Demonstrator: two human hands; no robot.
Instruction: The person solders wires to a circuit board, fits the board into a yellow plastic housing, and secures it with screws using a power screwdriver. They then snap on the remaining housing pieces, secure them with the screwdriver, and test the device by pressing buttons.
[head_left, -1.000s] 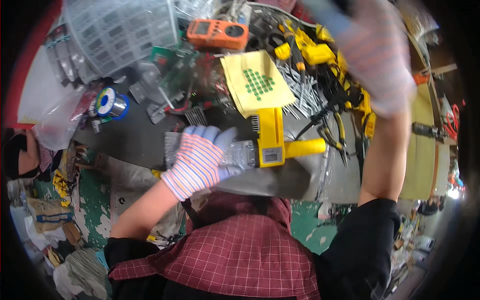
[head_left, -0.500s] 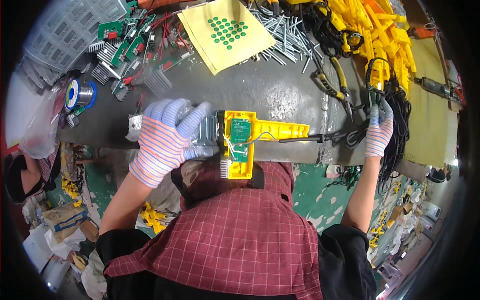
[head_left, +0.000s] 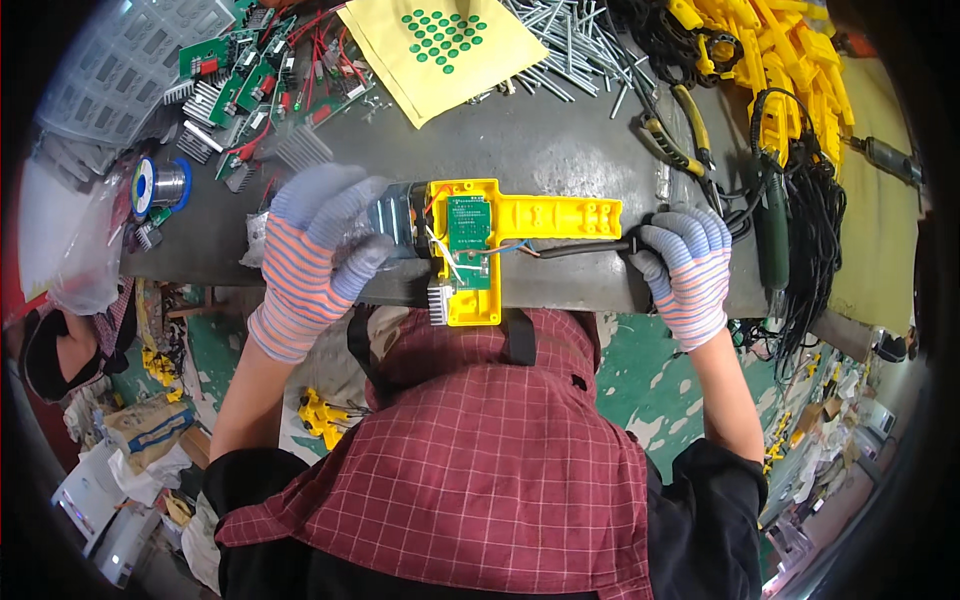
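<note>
My left hand [head_left: 315, 255], in a striped knit glove, is closed around the clear bluish plastic front part [head_left: 395, 218] of an opened yellow tool housing [head_left: 560, 217]. The housing lies with its inside up at the table's near edge. Inside it sit a green circuit board [head_left: 469, 240] and white, blue and red wires; a finned metal heat sink [head_left: 438, 304] shows at its near left corner. At the handle's end, my right hand [head_left: 688, 265], gloved likewise, has its fingers closed on the black power cord [head_left: 590, 248].
Behind are heat-sink boards [head_left: 245, 95], a yellow sheet with green dots [head_left: 440, 45], long screws [head_left: 570, 50] and pliers [head_left: 675, 145]. A solder spool [head_left: 160, 187] stands left. Yellow housings [head_left: 790, 60], a dark green electric screwdriver [head_left: 774, 225] and black cords [head_left: 820, 230] are at right.
My right hand has come left from beside the black cords and screwdriver to the cord at the handle's end. The housing has shifted slightly away from me in the picture, my left hand still on it.
</note>
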